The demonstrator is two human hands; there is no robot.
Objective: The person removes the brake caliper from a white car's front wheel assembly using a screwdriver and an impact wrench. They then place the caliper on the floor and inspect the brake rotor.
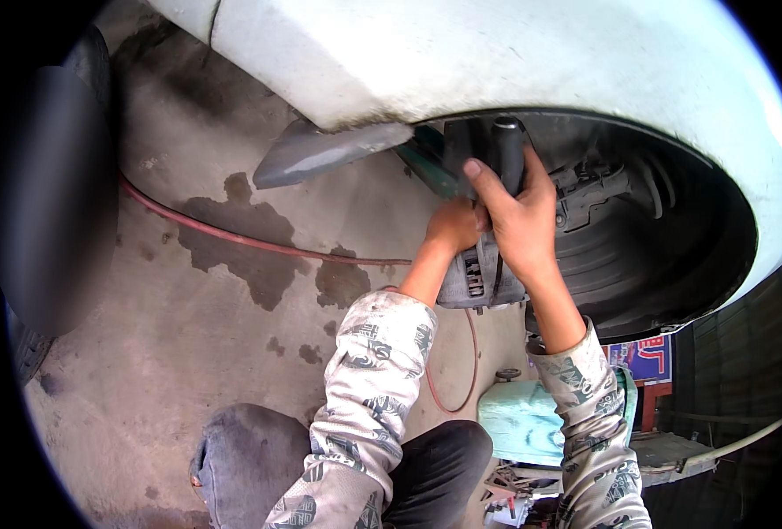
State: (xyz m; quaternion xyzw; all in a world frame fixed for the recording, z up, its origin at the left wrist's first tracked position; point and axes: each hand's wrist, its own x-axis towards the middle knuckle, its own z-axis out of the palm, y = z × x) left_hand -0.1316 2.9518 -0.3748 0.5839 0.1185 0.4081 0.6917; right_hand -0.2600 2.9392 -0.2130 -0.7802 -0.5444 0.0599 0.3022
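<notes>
At the bottom of the frame we see our knees in dark trousers (338,467) and both patterned sleeves rising toward the centre. Lower right, just beside the right sleeve, stands a pale turquoise container (519,423) among some clutter.

In the middle of the frame our left hand (451,225) reaches to the grey brake caliper (479,282); its fingers wrap the caliper's upper left edge, curled tight on it. Our right hand (519,220) lies over the caliper's top, its fingers closed around a black tool handle (509,150) that stands upward into the wheel arch, thumb pressed along the shaft. The caliper hangs at the mouth of the arch, centre of the frame, under the white car body (497,53).

To do this well, we judge that the left hand should bear the caliper's weight steadily while the right keeps the tool square, so nothing slips or strains the parts behind.

Farther off, a red hose (232,236) crosses the stained concrete floor (162,335) at left, and a dark tyre (47,194) fills the left edge.
</notes>
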